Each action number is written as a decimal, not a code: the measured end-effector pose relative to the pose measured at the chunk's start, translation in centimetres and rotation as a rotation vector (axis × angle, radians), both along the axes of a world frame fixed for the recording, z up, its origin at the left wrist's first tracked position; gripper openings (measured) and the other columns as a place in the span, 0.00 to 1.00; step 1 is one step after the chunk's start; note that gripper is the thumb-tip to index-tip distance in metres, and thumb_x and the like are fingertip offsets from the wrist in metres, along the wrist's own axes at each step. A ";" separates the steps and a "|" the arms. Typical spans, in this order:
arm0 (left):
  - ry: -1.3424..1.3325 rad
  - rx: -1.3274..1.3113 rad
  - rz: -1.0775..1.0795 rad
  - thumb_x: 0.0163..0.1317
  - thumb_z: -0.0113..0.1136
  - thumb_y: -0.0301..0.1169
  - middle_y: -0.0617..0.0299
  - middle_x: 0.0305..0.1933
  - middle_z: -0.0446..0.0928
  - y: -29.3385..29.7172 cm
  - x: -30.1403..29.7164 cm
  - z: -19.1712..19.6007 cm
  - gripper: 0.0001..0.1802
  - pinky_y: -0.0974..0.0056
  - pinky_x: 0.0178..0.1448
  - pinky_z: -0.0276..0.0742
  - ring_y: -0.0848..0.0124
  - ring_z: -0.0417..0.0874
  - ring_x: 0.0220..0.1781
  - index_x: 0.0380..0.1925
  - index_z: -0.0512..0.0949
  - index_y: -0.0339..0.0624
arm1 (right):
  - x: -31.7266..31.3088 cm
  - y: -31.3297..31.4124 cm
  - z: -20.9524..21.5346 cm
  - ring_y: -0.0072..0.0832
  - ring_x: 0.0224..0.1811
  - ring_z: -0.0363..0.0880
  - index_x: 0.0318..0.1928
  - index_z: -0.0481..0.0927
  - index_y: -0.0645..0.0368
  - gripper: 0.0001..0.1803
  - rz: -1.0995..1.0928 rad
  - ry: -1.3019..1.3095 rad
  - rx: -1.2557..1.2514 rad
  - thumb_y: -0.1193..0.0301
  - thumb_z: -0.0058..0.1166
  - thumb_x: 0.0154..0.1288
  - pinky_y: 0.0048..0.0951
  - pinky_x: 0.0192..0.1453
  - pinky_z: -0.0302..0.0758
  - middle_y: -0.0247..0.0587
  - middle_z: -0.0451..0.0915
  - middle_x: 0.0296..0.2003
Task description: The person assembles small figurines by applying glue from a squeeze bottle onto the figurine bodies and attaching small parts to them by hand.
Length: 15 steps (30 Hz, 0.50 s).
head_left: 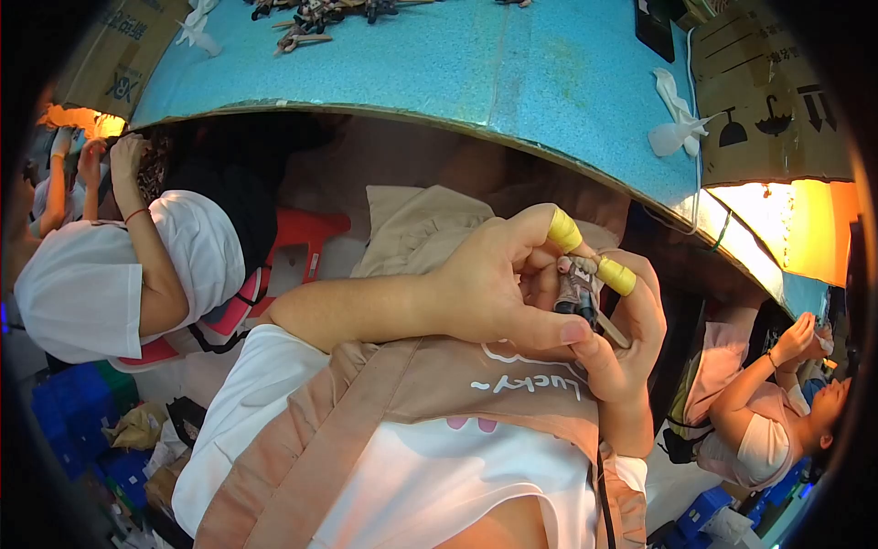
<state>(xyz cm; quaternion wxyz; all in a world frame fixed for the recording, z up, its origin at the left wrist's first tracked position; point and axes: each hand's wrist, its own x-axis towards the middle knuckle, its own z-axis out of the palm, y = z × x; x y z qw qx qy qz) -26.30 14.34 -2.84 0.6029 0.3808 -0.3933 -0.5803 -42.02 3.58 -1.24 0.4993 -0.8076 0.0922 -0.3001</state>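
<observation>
Close in front of my chest, both hands are closed around a small painted figurine (576, 291) with a pinkish upper part and dark lower part. My left hand (498, 279) grips it from the left, thumb along its lower end. From the other side my right hand (640, 320) curls its fingers round it, thumb near the left thumb. A pale wooden stick (611, 328) juts out beside the figurine toward my right palm. Yellow tape wraps a fingertip on each hand. The fingers partly hide the figurine, and its finer details are too small to tell.
A blue-topped table (412, 69) curves ahead, with several similar figurines on sticks (320, 14) at its far edge. Crumpled white tissue (677, 119) lies near a cardboard box (768, 101) on the right. People sit working at left and right. A red stool (306, 233) stands at left.
</observation>
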 end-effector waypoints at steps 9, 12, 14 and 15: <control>0.146 -0.041 0.010 0.51 0.65 0.24 0.49 0.46 0.76 -0.9 0.2 -1.2 0.30 0.70 0.46 0.73 0.73 0.76 0.48 0.52 0.60 0.40 | 0.7 -0.6 0.1 0.37 0.44 0.72 0.49 0.71 0.69 0.32 -0.012 0.100 0.170 0.65 0.65 0.44 0.33 0.50 0.68 0.51 0.72 0.42; 0.042 -0.025 0.014 0.51 0.66 0.27 0.54 0.44 0.77 -1.3 1.0 -0.6 0.30 0.75 0.38 0.71 0.77 0.76 0.43 0.52 0.60 0.41 | 1.3 -1.7 -0.4 0.34 0.46 0.72 0.53 0.68 0.70 0.35 0.058 0.107 0.172 0.66 0.65 0.44 0.32 0.51 0.68 0.48 0.71 0.45; 0.026 -0.039 0.167 0.48 0.69 0.33 0.66 0.30 0.72 -1.7 1.1 -0.1 0.28 0.78 0.28 0.64 0.85 0.69 0.26 0.46 0.64 0.40 | 2.4 -0.8 0.6 0.33 0.47 0.71 0.54 0.67 0.69 0.36 0.027 0.094 0.323 0.66 0.65 0.44 0.32 0.52 0.67 0.47 0.71 0.46; 0.040 -0.075 0.180 0.49 0.68 0.32 0.67 0.31 0.72 -1.5 1.1 0.0 0.29 0.78 0.28 0.64 0.85 0.68 0.27 0.48 0.64 0.40 | 2.8 -0.5 1.0 0.32 0.49 0.70 0.55 0.66 0.69 0.37 -0.017 0.090 0.480 0.66 0.65 0.45 0.32 0.54 0.66 0.46 0.70 0.47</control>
